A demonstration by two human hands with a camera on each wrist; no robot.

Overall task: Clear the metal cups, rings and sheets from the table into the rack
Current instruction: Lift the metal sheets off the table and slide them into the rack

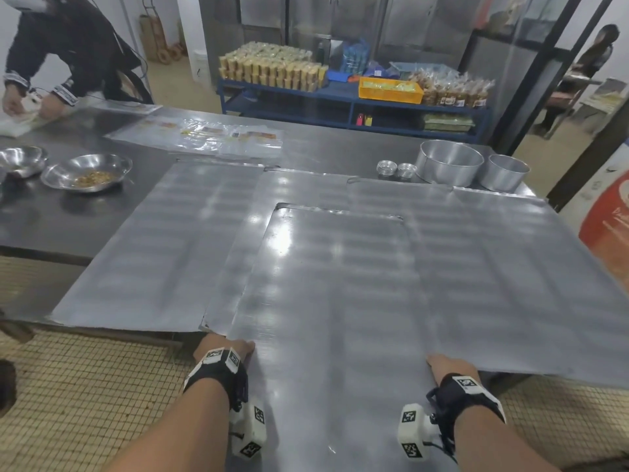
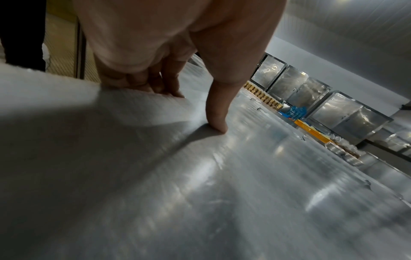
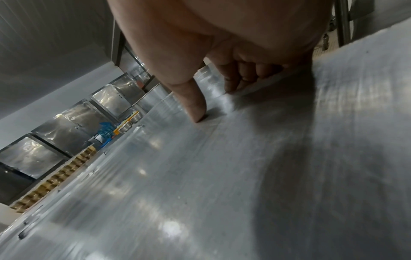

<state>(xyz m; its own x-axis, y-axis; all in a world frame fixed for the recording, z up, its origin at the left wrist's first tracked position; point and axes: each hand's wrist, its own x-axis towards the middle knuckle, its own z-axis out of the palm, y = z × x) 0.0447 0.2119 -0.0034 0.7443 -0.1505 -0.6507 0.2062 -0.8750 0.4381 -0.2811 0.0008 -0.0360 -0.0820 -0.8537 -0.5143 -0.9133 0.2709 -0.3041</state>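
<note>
Several large metal sheets overlap on the steel table (image 1: 85,219). The top sheet (image 1: 333,284) juts over the near edge toward me. My left hand (image 1: 227,348) pinches its left side: the thumb (image 2: 217,121) presses on top and the fingers (image 2: 165,86) curl under the edge. My right hand (image 1: 449,365) grips the right side likewise, thumb (image 3: 198,112) on top and fingers (image 3: 242,79) curled below. Other sheets lie to the left (image 1: 153,250) and right (image 1: 510,267). Two small metal cups (image 1: 396,169) and two large metal rings (image 1: 449,163) stand at the far right.
Two steel bowls (image 1: 86,172) sit at the table's left, one with food scraps. Clear plastic bags (image 1: 204,134) lie at the back. Another person (image 1: 68,46) works at the far left corner. A blue shelf (image 1: 340,97) with goods and an orange crate (image 1: 389,90) stands behind.
</note>
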